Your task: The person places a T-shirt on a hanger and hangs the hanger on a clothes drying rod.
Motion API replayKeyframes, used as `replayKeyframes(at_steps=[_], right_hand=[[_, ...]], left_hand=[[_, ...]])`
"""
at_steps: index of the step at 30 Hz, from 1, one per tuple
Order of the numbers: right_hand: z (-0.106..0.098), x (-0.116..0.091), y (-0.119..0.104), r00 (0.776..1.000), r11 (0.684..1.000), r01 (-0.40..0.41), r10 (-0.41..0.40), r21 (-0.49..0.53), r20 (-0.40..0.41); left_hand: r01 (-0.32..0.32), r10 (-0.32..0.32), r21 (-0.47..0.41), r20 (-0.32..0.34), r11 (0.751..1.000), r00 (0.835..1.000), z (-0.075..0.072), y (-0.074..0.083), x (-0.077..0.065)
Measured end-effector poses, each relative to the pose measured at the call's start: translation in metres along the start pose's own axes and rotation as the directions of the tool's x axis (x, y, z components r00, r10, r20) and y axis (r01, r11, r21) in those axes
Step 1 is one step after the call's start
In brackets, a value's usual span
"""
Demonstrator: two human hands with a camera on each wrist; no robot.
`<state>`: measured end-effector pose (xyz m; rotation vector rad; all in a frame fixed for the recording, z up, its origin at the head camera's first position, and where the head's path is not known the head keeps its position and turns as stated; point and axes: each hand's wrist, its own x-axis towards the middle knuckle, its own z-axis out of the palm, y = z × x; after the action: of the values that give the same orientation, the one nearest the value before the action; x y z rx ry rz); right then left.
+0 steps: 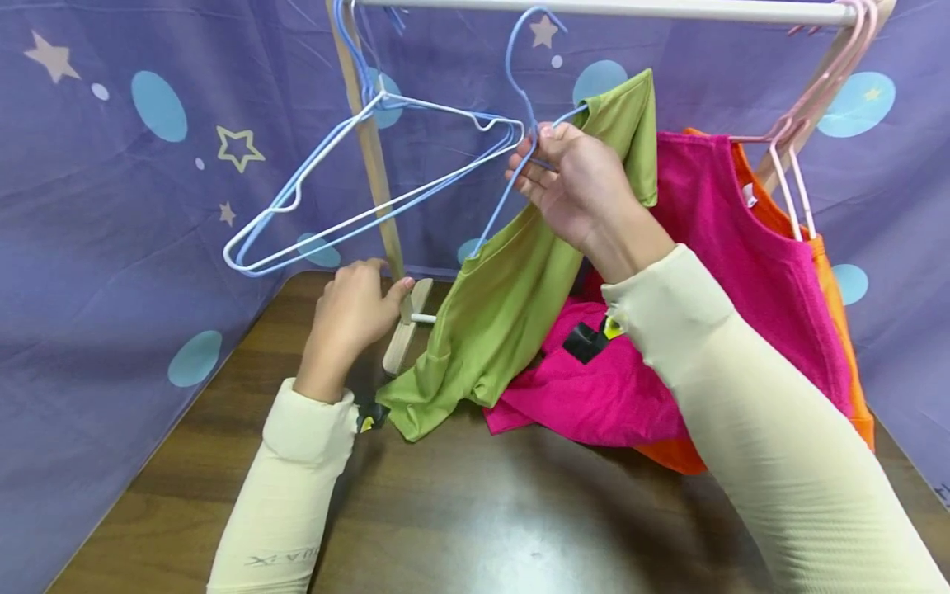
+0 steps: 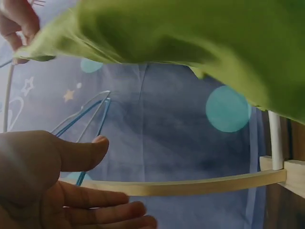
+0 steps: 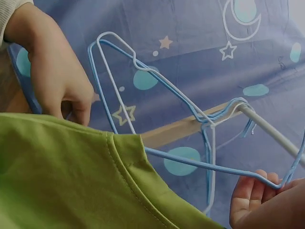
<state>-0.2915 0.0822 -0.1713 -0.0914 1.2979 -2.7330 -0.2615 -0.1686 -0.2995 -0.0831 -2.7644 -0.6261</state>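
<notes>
My right hand (image 1: 582, 181) pinches a blue hanger (image 1: 509, 62) just below its hook. A green garment (image 1: 505, 305) hangs tilted on that hanger, one shoulder higher than the other, its lower end reaching the tabletop. In the right wrist view the hanger's arm runs from the garment's neckline to my fingers. My left hand (image 1: 352, 313) is beside the wooden foot (image 1: 404, 338) at the rack's left end and holds nothing. Its thumb and extended fingers stand apart in the left wrist view, with the green garment (image 2: 190, 33) above them.
The white top rail (image 1: 668, 8) spans the rack. Bare blue and white hangers (image 1: 228, 252) hang at its left end. On the right, a magenta top (image 1: 750, 223) and an orange garment (image 1: 839, 289) hang from pink hangers, with magenta cloth trailing on the brown table (image 1: 445, 511).
</notes>
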Motion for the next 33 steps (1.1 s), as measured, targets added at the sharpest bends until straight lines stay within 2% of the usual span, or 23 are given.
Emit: replayKeyframes(at_steps=[7, 16, 19, 24, 28, 33], right_hand=[[0.004, -0.004, -0.029, 1.0, 1.0, -0.015, 0.015, 0.001, 0.001], [-0.001, 0.001, -0.054, 0.997, 0.997, -0.074, 0.074, -0.002, -0.008], [-0.005, 0.004, -0.061, 0.994, 0.995, -0.103, 0.103, 0.021, -0.021], [-0.017, 0.01, -0.071, 0.99, 0.99, -0.142, 0.142, -0.012, -0.012], [-0.03, 0.017, -0.079, 0.983, 0.983, -0.181, 0.181, -0.035, -0.008], [-0.048, 0.02, -0.095, 0.975, 0.974, -0.223, 0.223, -0.037, -0.013]], left_hand=[[0.029, -0.032, -0.053, -0.057, 0.998, 0.998, 0.013, -0.004, 0.009], [-0.023, -0.015, -0.219, -0.17, 0.975, 0.985, 0.041, -0.015, 0.024], [-0.06, -0.007, -0.275, -0.236, 0.959, 0.972, 0.048, -0.017, 0.028], [-0.113, -0.018, -0.351, -0.348, 0.929, 0.937, 0.058, -0.024, 0.033], [-0.148, -0.025, -0.401, -0.396, 0.904, 0.918, 0.064, -0.029, 0.036], [-0.182, -0.02, -0.416, -0.436, 0.891, 0.899, 0.07, -0.035, 0.04]])
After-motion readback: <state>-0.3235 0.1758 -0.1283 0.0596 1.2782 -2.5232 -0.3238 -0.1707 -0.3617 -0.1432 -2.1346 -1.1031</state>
